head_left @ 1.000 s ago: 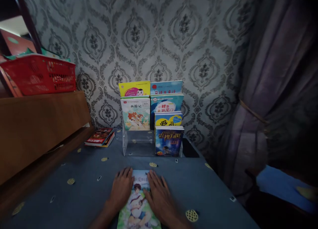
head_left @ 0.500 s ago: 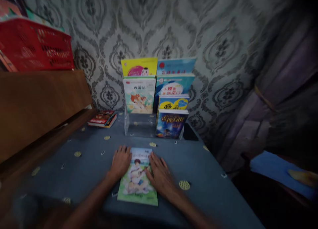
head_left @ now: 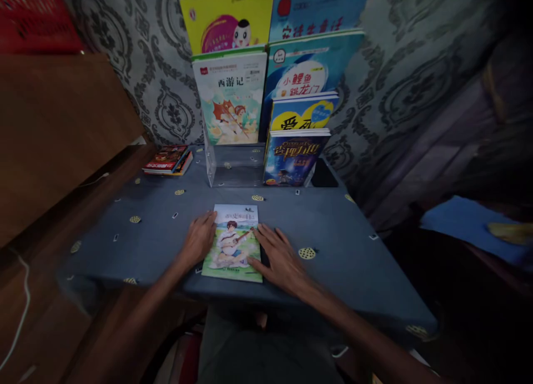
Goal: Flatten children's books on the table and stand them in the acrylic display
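A thin paperback book (head_left: pixel 233 245) lies flat on the cloth-covered table, its green and pale blue cover showing a figure with a stringed instrument. My left hand (head_left: pixel 200 237) rests at the book's upper left edge, its fingertips against the side and not wrapped round it. Across from it, my right hand (head_left: pixel 281 259) lies flat with fingers stretched out along the right edge. The thumb and fingertips of that hand touch the cover.
Behind the book, a clear acrylic stand (head_left: pixel 233 173) holds several upright books, including a white-and-green one (head_left: pixel 231 115) and a dark blue one (head_left: pixel 293 159). A small book stack (head_left: pixel 166 159) lies at the back left. A dark flat object (head_left: pixel 325 174) sits beside the stand.
The view has tilted down, bringing the table's front edge and my lap into sight. My left hand sits slightly lower along the book's edge. The book stays flat between both hands.
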The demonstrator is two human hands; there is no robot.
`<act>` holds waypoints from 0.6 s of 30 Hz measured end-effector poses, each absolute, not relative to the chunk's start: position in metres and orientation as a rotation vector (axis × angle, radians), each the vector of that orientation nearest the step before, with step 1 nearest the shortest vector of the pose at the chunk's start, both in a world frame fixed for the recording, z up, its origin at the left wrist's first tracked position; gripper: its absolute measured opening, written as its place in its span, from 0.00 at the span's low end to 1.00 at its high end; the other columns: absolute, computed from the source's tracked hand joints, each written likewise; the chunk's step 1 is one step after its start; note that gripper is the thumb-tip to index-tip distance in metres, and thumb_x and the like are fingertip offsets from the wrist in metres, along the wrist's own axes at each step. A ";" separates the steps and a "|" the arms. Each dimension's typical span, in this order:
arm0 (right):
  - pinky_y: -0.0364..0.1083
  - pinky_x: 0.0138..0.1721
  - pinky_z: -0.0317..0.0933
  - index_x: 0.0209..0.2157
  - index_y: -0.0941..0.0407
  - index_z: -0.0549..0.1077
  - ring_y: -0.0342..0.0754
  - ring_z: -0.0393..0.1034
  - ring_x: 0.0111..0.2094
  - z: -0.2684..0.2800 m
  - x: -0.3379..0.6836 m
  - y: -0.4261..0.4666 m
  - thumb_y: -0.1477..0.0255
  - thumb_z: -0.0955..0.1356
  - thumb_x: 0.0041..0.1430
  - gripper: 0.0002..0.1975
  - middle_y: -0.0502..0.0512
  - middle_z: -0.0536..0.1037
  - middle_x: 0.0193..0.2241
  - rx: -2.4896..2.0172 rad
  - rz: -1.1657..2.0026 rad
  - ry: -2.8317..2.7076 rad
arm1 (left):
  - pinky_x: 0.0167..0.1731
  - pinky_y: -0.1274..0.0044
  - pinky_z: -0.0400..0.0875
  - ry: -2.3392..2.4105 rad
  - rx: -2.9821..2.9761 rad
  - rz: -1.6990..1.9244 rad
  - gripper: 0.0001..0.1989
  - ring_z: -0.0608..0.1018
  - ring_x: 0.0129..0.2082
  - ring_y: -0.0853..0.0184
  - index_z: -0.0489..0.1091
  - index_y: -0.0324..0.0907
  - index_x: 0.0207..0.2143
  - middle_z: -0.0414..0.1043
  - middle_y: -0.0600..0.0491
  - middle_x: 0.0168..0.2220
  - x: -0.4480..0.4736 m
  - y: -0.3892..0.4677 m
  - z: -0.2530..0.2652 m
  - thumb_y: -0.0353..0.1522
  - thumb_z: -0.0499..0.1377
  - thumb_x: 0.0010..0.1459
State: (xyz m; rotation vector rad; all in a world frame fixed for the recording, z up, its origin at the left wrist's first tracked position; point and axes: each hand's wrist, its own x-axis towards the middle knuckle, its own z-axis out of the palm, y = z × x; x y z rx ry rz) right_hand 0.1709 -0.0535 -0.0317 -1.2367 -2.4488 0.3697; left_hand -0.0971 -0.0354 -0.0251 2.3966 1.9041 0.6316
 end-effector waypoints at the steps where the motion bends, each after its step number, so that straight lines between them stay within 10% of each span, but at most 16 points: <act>1: 0.64 0.68 0.48 0.67 0.61 0.61 0.60 0.54 0.69 -0.031 0.171 -0.053 0.57 0.64 0.65 0.35 0.68 0.62 0.67 -1.227 0.385 -2.443 | 0.60 0.64 0.66 1.892 2.384 0.628 0.22 0.72 0.61 0.58 0.66 0.39 0.60 0.71 0.42 0.60 -0.097 -0.033 -0.024 0.31 0.45 0.68; 18: 0.59 0.61 0.59 0.58 0.63 0.70 0.60 0.61 0.60 -0.010 0.157 -0.012 0.68 0.62 0.69 0.21 0.70 0.67 0.61 -1.218 0.326 -2.401 | 0.60 0.57 0.66 1.867 2.534 0.468 0.20 0.67 0.65 0.53 0.68 0.36 0.57 0.68 0.38 0.61 -0.081 -0.003 -0.004 0.32 0.46 0.69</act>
